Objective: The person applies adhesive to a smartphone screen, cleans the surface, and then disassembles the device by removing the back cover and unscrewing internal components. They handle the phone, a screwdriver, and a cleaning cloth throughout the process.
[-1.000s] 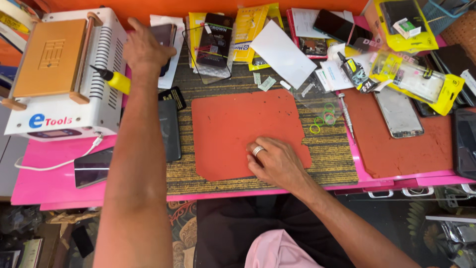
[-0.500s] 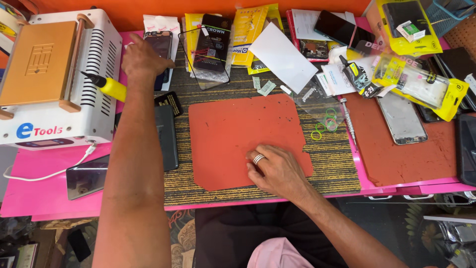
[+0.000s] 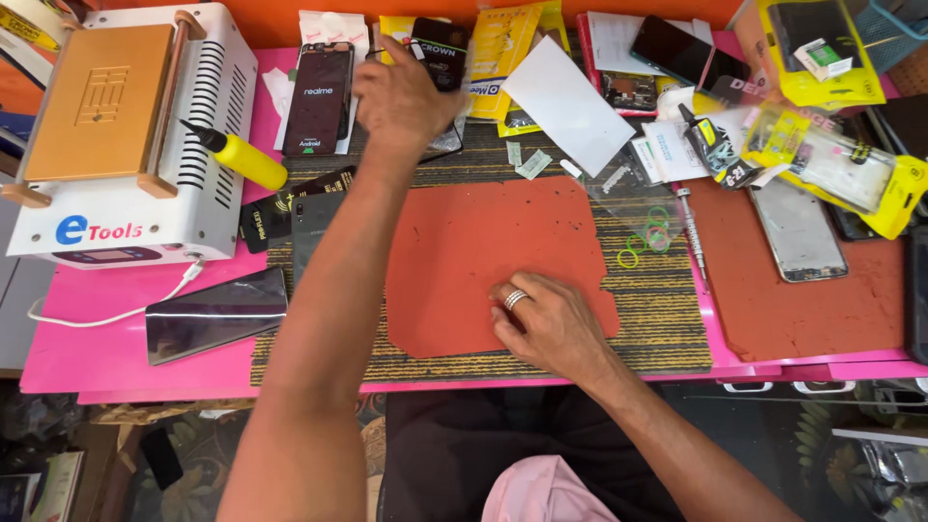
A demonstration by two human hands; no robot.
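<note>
**Ana:** Head view first: where is the left hand?

**Ben:** Stretched to the far side of the worktop, fingers curled over a dark phone screen on a packet. The palm hides the contact, so I cannot tell whether it is grasping the glass or only resting on it.

**Ana:** What lies around that hand?

**Ben:** Just to its left, a black smartphone lies face up on white paper. Beyond the fingertips stands a black accessory packet, with yellow packets to its right. Further left, a yellow glue bottle with a black nozzle leans against a white heating machine topped by an orange plate.

**Ana:** And the right hand?

**Ben:** Released, holding nothing. It lies flat, palm down, on the near right part of an orange silicone mat, a silver ring on one finger.

**Ana:** Anything close to it?

**Ben:** The mat sits on a striped yellow-and-black mat. Past the right hand, green rubber rings lie beside a thin screwdriver. Well to its right, a silver phone back rests on a second orange mat. Near the left forearm, a glossy screen panel lies on the pink surface.
</note>
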